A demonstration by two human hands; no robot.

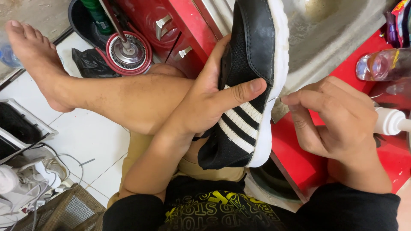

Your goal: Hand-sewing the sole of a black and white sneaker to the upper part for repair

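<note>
A black sneaker (250,51) with white stripes and a white sole is held upright over my lap, toe pointing away. My left hand (209,100) grips it from the left, thumb pressed across the striped side. My right hand (334,113) is pinched on a thin needle (275,99) whose tip meets the white sole edge at mid-length. A fine thread seems to run from the needle; I cannot follow it further. My bare left leg (107,96) is crossed under the shoe.
A red workbench (299,149) lies under my right hand, with a white-nozzled glue bottle (391,121) and a clear plastic bottle (379,64) on it. A grey metal slab (329,30) lies behind the shoe. A red round tool base (128,53) and tangled white cables (25,184) lie on the tiled floor.
</note>
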